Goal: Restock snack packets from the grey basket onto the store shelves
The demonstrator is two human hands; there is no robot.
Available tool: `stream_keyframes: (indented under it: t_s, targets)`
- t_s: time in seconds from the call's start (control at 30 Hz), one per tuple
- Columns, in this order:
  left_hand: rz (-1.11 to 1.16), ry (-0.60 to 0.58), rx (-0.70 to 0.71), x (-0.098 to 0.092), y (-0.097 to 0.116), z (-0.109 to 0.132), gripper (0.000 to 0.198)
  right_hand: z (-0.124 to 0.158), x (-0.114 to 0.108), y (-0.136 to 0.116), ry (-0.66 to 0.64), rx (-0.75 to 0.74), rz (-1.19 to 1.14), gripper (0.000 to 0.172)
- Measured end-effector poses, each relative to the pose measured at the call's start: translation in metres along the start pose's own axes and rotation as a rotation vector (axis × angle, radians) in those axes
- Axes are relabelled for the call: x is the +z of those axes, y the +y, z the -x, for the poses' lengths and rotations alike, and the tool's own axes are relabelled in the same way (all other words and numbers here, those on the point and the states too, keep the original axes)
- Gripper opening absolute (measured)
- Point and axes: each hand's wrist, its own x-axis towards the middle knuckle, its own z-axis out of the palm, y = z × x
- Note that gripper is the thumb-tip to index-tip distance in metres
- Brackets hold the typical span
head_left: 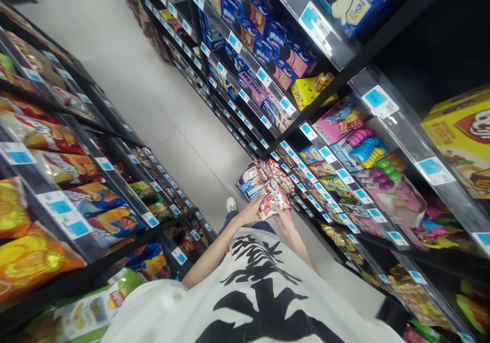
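Both my hands are in front of my body, low over the aisle floor. My left hand point(250, 211) grips the left side of a small pink, red and white candy bag point(273, 205). On its right side, my right hand point(284, 219) has its thumb pressed on the same bag. Just beyond the bag is a round dark-rimmed container point(238, 180) with blue-and-white packets point(251, 179) in it. Several red-and-white candy packages point(281, 175) lie at its right, close to the bag. The print on the bag is too small to read.
Chip bags point(72, 167) fill the left shelves. On the right shelves stand blue cookie boxes point(275, 52), toy candies point(360, 149) and a yellow box point(465, 139). Price tags line the black shelf edges. The grey floor point(172, 113) runs between, with my white shoe point(231, 204) on it.
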Motion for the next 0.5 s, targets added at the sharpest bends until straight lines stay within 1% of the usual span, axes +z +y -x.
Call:
stream_keyframes:
  t_s: [0.1, 0.17, 0.23, 0.27, 0.33, 0.37, 0.43, 0.5]
  targets:
    - [0.0, 0.066, 0.029, 0.01, 0.0, -0.01, 0.083, -0.011, -0.005, -0.01, -0.047, 0.045, 0.163, 0.045]
    - [0.022, 0.09, 0.044, 0.024, -0.004, -0.018, 0.078, -0.021, -0.017, -0.015, -0.084, 0.082, 0.287, 0.049]
    - [0.044, 0.116, 0.005, 0.043, -0.018, -0.024, 0.073, -0.035, -0.036, -0.016, -0.097, 0.093, 0.402, 0.056]
    - [0.043, 0.142, -0.051, 0.056, -0.028, -0.026, 0.07, -0.044, -0.048, -0.015, -0.085, 0.091, 0.455, 0.06]
    - [0.003, 0.206, -0.248, 0.085, -0.056, -0.023, 0.066, -0.066, -0.075, -0.011, -0.047, 0.065, 0.527, 0.063]
    - [-0.042, 0.241, -0.392, 0.102, -0.073, -0.019, 0.064, -0.08, -0.09, -0.008, -0.026, 0.05, 0.546, 0.063]
    - [-0.164, 0.278, -0.738, 0.143, -0.107, -0.004, 0.064, -0.115, -0.12, -0.004, 0.057, 0.012, 0.557, 0.065]
    - [-0.255, 0.28, -1.145, 0.185, -0.138, 0.015, 0.066, -0.154, -0.146, -0.006, 0.158, 0.024, 0.561, 0.071]
